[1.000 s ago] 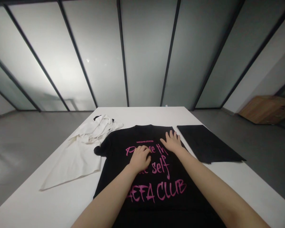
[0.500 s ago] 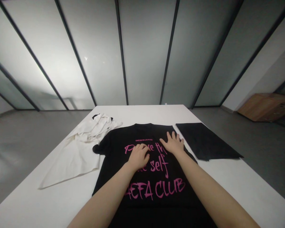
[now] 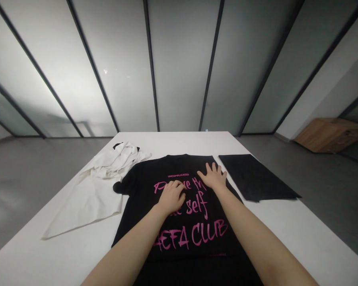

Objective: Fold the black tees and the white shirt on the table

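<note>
A black T-shirt [image 3: 144, 178] with pink lettering lies spread on the white table in front of me, its neckline toward the far end. My left hand [image 3: 171, 196] rests on the middle of the print, fingers bent a little and thumb apart, holding nothing. Near the upper right shoulder, my right hand [image 3: 214, 177] presses on the fabric with fingers spread. The left sleeve sticks out to the side with its end bunched; the right sleeve cannot be seen. My arms cover part of the lower shirt.
On the left, a crumpled white garment [image 3: 88, 202] lies with a bit of black cloth at its far end. A flat, folded black cloth [image 3: 253, 176] is on the right. The white table [image 3: 173, 141] faces a frosted glass partition [image 3: 181, 71]; a wooden cabinet [image 3: 325, 135] stands far right.
The view has shifted slightly, so everything sits a little further left. Both hands stay at nearly the same spots on the shirt.
</note>
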`<state>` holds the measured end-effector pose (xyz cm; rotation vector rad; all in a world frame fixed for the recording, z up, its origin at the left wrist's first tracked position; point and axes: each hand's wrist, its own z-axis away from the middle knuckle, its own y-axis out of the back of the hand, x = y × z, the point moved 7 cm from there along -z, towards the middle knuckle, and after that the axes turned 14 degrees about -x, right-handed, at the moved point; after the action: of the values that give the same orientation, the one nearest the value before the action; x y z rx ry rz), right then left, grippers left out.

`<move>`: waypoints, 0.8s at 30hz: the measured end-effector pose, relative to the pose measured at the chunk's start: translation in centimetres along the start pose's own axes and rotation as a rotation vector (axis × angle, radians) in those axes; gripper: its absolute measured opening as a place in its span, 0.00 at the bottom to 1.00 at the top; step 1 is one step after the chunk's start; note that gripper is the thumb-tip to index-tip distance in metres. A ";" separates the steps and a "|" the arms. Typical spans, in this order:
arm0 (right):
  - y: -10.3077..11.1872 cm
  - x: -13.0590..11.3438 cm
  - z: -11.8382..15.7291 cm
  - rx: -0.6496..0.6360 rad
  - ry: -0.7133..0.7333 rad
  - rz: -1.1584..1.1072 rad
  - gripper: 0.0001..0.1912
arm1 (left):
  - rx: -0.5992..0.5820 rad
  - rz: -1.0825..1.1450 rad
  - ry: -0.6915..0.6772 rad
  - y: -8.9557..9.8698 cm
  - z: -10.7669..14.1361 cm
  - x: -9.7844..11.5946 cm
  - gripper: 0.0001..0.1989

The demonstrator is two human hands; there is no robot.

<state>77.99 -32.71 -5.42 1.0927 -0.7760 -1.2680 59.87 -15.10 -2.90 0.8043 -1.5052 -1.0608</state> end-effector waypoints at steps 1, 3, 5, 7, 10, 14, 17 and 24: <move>0.0 0.0 0.0 -0.001 -0.002 0.003 0.50 | 0.002 0.001 -0.001 0.0 0.0 0.0 0.11; -0.1 0.0 0.1 -0.001 -0.003 0.003 0.50 | 0.009 0.002 0.000 0.0 0.0 0.0 0.11; -0.1 0.1 0.1 0.001 -0.001 -0.002 0.50 | 0.014 -0.001 0.003 0.1 0.0 0.1 0.11; -0.2 0.1 0.2 0.005 0.001 -0.005 0.50 | 0.020 -0.003 0.007 0.1 0.0 0.1 0.12; 0.1 -0.1 -0.2 -0.001 -0.005 0.006 0.49 | 0.017 -0.001 0.020 0.0 0.0 0.1 0.13; 1.0 -1.2 -1.4 -0.015 -0.037 0.057 0.47 | 0.013 0.004 0.027 -0.3 0.0 -0.1 0.13; 1.7 -2.7 -2.5 0.068 0.028 0.061 0.42 | 0.030 0.008 0.020 -0.3 0.1 -0.1 0.13; 1.0 -3.4 -5.0 -0.100 0.048 0.042 0.47 | 0.036 0.010 0.042 -0.4 0.2 -0.3 0.15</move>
<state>82.41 -28.42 -5.73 1.0175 -0.6897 -1.2277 59.77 -14.92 -3.37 0.8386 -1.4950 -1.0059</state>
